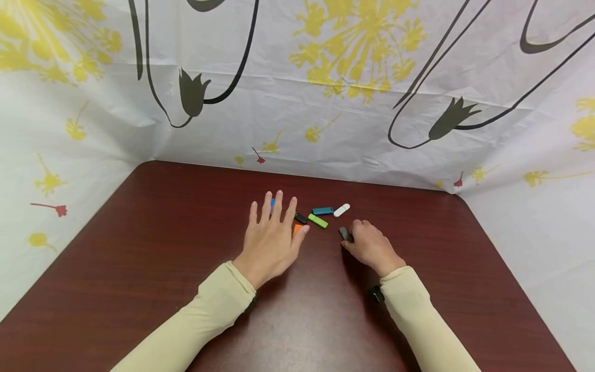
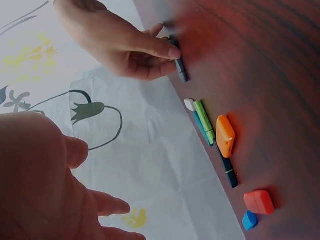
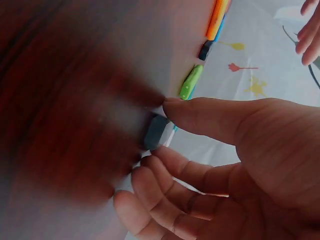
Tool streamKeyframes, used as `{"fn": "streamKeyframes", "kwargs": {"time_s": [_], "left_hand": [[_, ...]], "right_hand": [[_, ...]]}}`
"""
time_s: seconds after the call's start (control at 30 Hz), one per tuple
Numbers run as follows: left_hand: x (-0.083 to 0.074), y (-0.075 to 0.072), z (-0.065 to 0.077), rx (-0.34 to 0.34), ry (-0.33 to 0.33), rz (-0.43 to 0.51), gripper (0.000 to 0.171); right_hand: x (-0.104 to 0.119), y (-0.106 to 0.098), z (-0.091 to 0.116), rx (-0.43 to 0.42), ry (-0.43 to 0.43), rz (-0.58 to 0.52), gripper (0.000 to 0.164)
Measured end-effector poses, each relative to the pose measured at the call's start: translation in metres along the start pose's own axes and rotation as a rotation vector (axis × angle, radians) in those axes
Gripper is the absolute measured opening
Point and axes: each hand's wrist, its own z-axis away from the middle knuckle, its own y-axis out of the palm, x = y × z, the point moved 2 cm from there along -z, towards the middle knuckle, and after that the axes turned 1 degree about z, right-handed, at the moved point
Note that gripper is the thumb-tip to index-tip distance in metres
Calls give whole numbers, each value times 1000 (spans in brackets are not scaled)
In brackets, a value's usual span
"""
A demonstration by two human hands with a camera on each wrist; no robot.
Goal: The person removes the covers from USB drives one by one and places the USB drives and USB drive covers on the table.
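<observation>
My right hand point(image 1: 369, 247) is low at the table, its thumb and curled fingers on either side of a dark grey USB flash drive point(image 1: 344, 233). In the right wrist view this drive point(image 3: 156, 131) sits between thumb and fingertips, which are right at the tabletop. My left hand point(image 1: 268, 243) is held with fingers spread, above several other drives, gripping nothing. Under or beside it are a blue drive point(image 1: 272, 203), a black one point(image 1: 301, 218) and an orange one point(image 1: 297, 228). A red drive point(image 2: 259, 202) shows in the left wrist view; the left hand hides it in the head view.
Between the hands, farther back, lie a teal drive point(image 1: 323, 211), a green drive point(image 1: 318, 221) and a white drive point(image 1: 341, 210). The dark red wooden table point(image 1: 195, 206) is bordered by a white patterned curtain point(image 1: 279, 119) at the back and both sides.
</observation>
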Motion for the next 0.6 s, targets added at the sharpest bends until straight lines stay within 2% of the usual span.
{"fn": "streamKeyframes", "kwargs": {"time_s": [0.2, 0.4, 0.6], "left_hand": [[1, 1, 0, 7, -5, 12, 73], [4, -3, -1, 18, -17, 3, 73], [8, -10, -3, 1, -18, 3, 72]], "right_hand": [[-6, -1, -2, 15, -39, -10, 16], [-12, -8, -2, 53, -42, 29, 13], [-12, -23, 3, 0, -69, -2, 19]]}}
